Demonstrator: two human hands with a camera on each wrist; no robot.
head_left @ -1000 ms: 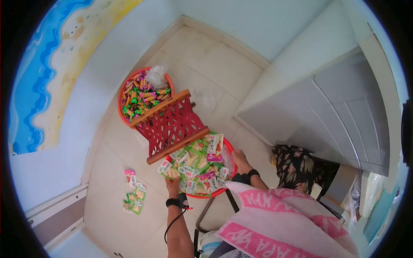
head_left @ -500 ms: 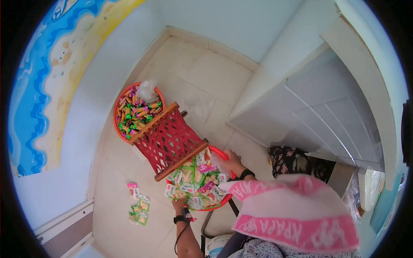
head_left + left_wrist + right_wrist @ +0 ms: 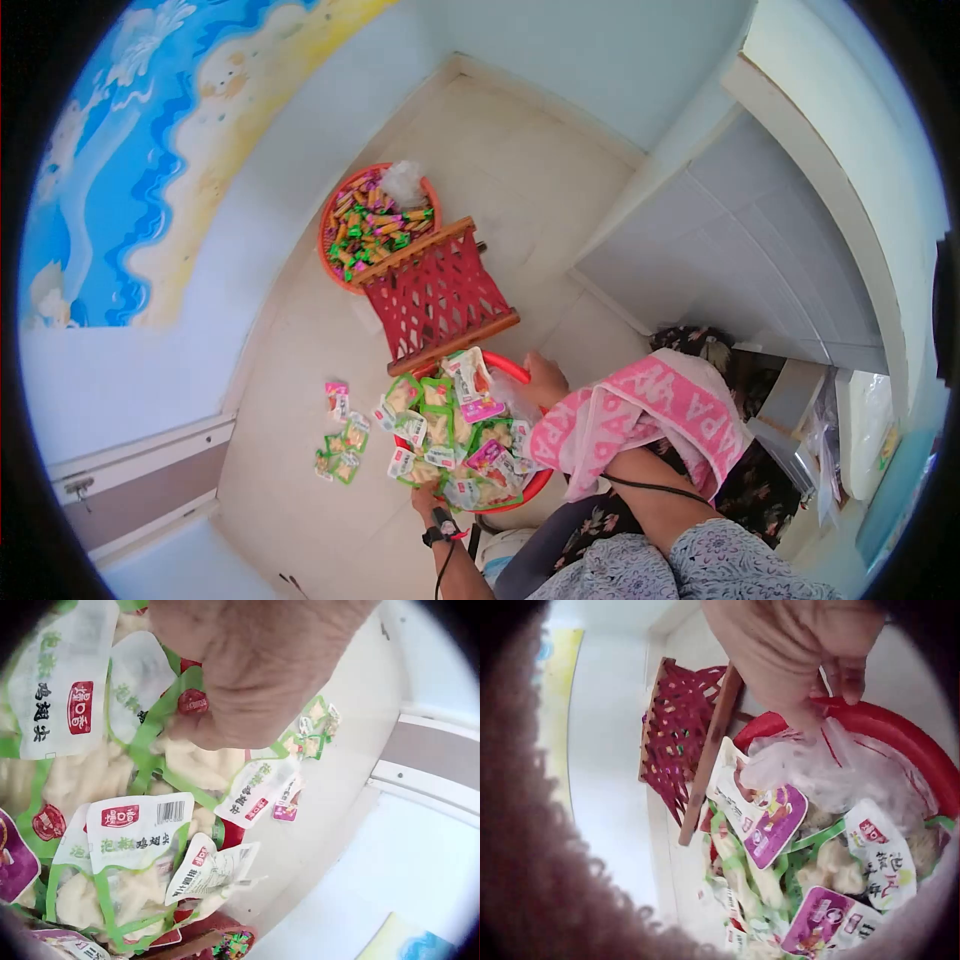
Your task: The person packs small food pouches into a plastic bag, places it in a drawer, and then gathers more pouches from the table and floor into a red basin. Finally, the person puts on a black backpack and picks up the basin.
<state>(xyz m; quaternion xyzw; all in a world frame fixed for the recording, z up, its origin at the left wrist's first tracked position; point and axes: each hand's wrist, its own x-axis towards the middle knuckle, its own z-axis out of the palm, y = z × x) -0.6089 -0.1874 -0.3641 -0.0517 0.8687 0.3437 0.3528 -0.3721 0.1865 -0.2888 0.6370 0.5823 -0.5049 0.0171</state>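
A red basin (image 3: 538, 487) is heaped with green-edged snack packets (image 3: 437, 425), a few with purple labels. My left hand (image 3: 425, 497) grips the basin's near-left edge; in the left wrist view its thumb lies over the packets, and the rim beneath is hidden. On the far-right side my right hand (image 3: 545, 381) holds the red rim, fingers outside and thumb inside by a clear plastic bag (image 3: 802, 769). Beyond the basin stands a folding stool with a red woven seat (image 3: 440, 295). A pink-and-white towel (image 3: 640, 410) hangs over the right forearm.
Behind the stool, by the wall, is an orange basket (image 3: 323, 240) of wrapped sticks (image 3: 375, 232). Several loose packets (image 3: 345, 447) lie on the floor at left. A grey cabinet (image 3: 740, 240) and dark floral cloth (image 3: 690, 340) stand to the right.
The basin has come toward the person, away from the stool, with both hands staying on it. The towel has slid up and bunched over the right forearm. The head view has shifted.
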